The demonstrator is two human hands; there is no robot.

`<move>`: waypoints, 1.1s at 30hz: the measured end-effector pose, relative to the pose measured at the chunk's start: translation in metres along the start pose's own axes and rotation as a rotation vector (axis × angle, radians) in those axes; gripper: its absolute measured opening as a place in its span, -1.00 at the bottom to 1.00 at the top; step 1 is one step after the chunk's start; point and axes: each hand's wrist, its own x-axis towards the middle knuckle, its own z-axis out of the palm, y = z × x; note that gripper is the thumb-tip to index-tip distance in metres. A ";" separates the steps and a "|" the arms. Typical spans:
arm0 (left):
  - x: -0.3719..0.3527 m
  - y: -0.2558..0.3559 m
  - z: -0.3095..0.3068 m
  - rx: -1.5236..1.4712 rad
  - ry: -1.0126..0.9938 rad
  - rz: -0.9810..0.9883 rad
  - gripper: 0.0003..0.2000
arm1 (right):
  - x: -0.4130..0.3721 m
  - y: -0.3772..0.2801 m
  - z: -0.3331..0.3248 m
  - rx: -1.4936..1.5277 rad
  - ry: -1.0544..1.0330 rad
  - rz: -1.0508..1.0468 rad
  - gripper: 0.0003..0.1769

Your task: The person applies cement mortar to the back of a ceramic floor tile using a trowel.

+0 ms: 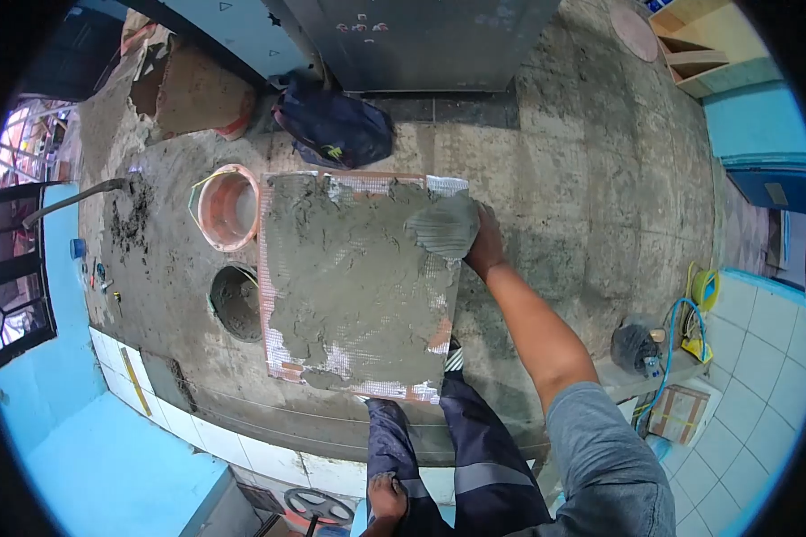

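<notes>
**A:** We start with the concrete floor (555, 179). The mesh-backed slab (446, 186) lies flat on it at the centre of the frame, with our knees at its lower edge.

**B:** Grey mortar (349, 268) covers most of it. We see bare white mesh at the upper right corner, down the right edge and along the bottom.

**A:** We judge those thin patches want filling first. The orange bucket (228, 208) sits just beside the slab's upper left edge, and the grey bucket (235, 302) is just below it, so both are an arm's reach across.

**B:** The trowel (443, 228) lies flat on the upper right corner. Our right hand (485, 243) has its grip closed around the handle.

**A:** We'd hold the blade at a low angle, draw from the thick middle out toward the bare edges, and press evenly so the mortar keys into the mesh.

**B:** Our left hand (387, 497) rests on the trouser leg at the bottom of the frame. We cannot tell whether that grip is open or closed.
</notes>
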 end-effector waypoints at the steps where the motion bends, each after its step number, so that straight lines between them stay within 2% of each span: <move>1: 0.001 -0.001 0.001 0.001 -0.005 0.007 -0.76 | -0.002 0.006 0.007 -0.019 0.013 0.011 -0.56; 5: 0.006 -0.004 0.006 -0.066 0.040 0.080 -0.76 | -0.018 0.041 0.027 0.010 -0.001 0.059 -0.57; 8: 0.005 -0.004 0.003 -0.014 0.063 0.089 -0.76 | -0.043 0.044 0.014 0.051 -0.062 0.391 -0.57; 11: 0.006 -0.004 -0.001 0.001 0.036 0.060 -0.75 | -0.086 0.106 0.022 -0.008 -0.176 0.522 -0.53; 13: 0.006 -0.004 -0.005 -0.003 0.000 0.032 -0.75 | -0.152 0.133 0.008 -0.457 -0.253 0.240 -0.49; 14: 0.007 -0.003 -0.007 -0.009 -0.013 0.022 -0.75 | -0.197 0.152 0.006 -0.486 -0.329 0.336 -0.44; 15: 0.008 -0.004 -0.008 0.003 0.013 0.033 -0.74 | -0.224 0.139 -0.014 -0.393 -0.402 0.517 -0.39; 16: 0.004 -0.006 -0.010 0.012 0.034 0.041 -0.74 | -0.252 0.125 -0.032 -0.373 -0.406 0.586 -0.38; 19: 0.007 0.000 -0.017 0.016 0.036 0.018 -0.73 | -0.298 0.070 -0.079 -0.258 -0.265 0.884 -0.38; 21: 0.008 0.003 -0.023 0.015 0.030 0.006 -0.74 | -0.316 0.045 -0.097 -0.226 -0.032 0.805 -0.39; 22: 0.009 0.005 -0.025 0.002 0.041 0.016 -0.74 | -0.317 0.038 -0.105 -0.209 0.086 0.764 -0.40; 26: 0.014 0.010 -0.038 0.002 0.073 0.054 -0.78 | -0.238 -0.026 -0.170 0.033 0.116 0.578 -0.51; 28: 0.014 0.006 -0.045 0.002 0.071 0.054 -0.79 | -0.184 -0.056 -0.184 0.111 0.116 0.501 -0.59; 30: 0.011 -0.004 -0.047 -0.045 0.108 0.073 -0.79 | -0.141 -0.079 -0.185 0.097 0.086 0.336 -0.62; 33: 0.012 -0.014 -0.057 -0.090 0.132 0.027 -0.78 | -0.099 -0.114 -0.179 0.206 -0.055 0.408 -0.61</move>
